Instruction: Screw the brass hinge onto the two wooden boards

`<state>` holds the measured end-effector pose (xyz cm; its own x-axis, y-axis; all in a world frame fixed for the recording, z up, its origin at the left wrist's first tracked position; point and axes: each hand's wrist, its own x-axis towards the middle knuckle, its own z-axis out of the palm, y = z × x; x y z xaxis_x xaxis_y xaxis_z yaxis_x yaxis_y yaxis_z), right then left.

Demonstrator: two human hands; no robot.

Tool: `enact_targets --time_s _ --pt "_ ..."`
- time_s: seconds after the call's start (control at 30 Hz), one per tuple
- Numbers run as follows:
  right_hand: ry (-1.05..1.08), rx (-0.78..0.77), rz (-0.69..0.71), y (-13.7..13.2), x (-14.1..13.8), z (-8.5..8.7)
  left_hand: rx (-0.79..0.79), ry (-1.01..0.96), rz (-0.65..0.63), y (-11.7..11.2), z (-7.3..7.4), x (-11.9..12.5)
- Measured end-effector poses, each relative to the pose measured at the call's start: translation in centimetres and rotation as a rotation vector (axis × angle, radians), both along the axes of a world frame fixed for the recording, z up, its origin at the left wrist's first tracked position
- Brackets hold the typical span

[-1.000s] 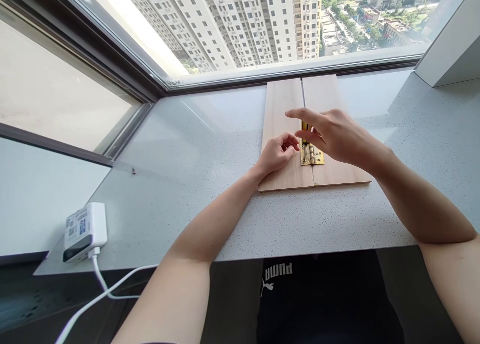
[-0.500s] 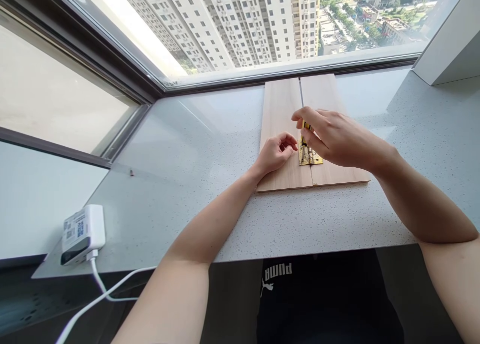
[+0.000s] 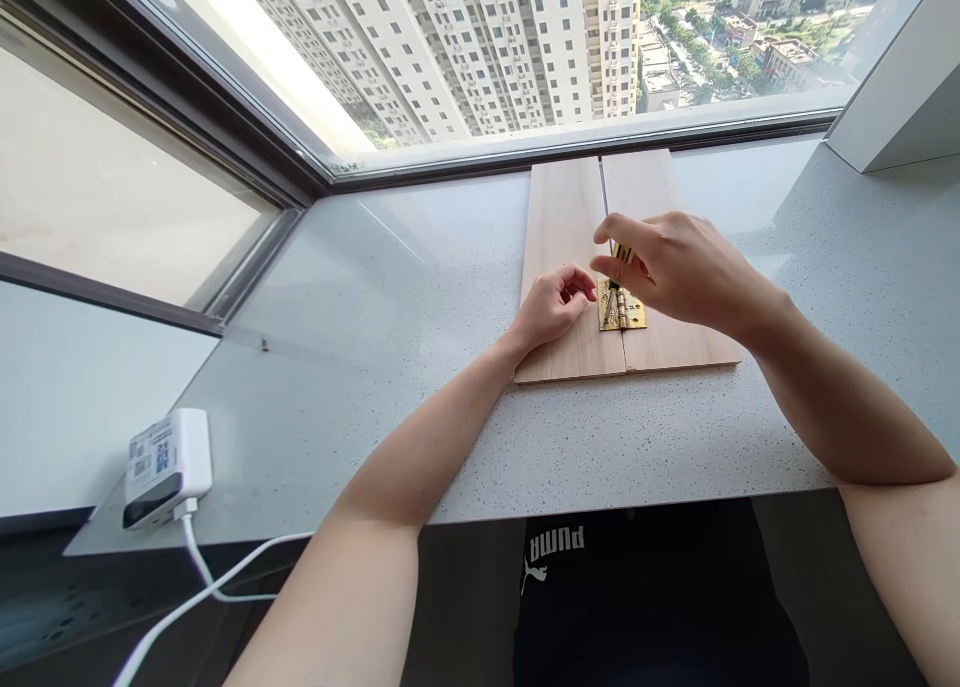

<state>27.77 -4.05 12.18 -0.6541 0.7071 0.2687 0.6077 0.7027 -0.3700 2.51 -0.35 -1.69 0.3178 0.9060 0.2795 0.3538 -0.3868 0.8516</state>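
Note:
Two pale wooden boards (image 3: 564, 207) lie side by side with a narrow gap between them. A brass-coloured hinge (image 3: 634, 317) spans the gap near their front end. My right hand (image 3: 679, 267) grips the yellow-and-black handle of a screwdriver (image 3: 622, 254), its index finger lifted off it. The screwdriver's shaft slants down onto the hinge's left leaf; its tip is too small to make out. My left hand (image 3: 553, 305) rests on the left board with its fingers curled and nothing seen in them. Its fingertips are close to the hinge's left edge.
The boards lie on a speckled white counter (image 3: 420, 437), their far ends near the window frame (image 3: 450, 169). A white device (image 3: 169, 467) with a plugged-in cable (image 3: 199, 565) stands at the left. A white box-like block (image 3: 892, 87) is at the far right.
My right hand has shifted slightly right, its fingers have changed position around the screwdriver, and the handle leans further right. My left hand and the boards have stayed in place.

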Motion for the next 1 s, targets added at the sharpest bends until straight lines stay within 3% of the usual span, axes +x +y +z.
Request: enact_targets --time_s 0.1,0.3,0.57,0.9,1.0 --pt "0.083 0.010 0.036 -0.33 -0.18 -0.17 0.000 -0.010 -0.005 -0.02 0.02 0.03" --pt "0.036 -0.032 0.153 -0.42 -0.31 -0.25 0.001 -0.009 -0.004 -0.07 0.16 0.10" --pt "-0.093 0.183 -0.101 -0.12 -0.57 -0.13 0.017 -0.002 -0.001 0.05 -0.17 -0.01" --pt "0.020 0.005 0.066 -0.53 -0.47 -0.10 -0.012 0.001 -0.011 -0.14 0.31 0.07" --pt "-0.017 0.012 0.036 -0.34 -0.47 0.12 0.001 0.005 -0.011 -0.06 0.11 0.02"
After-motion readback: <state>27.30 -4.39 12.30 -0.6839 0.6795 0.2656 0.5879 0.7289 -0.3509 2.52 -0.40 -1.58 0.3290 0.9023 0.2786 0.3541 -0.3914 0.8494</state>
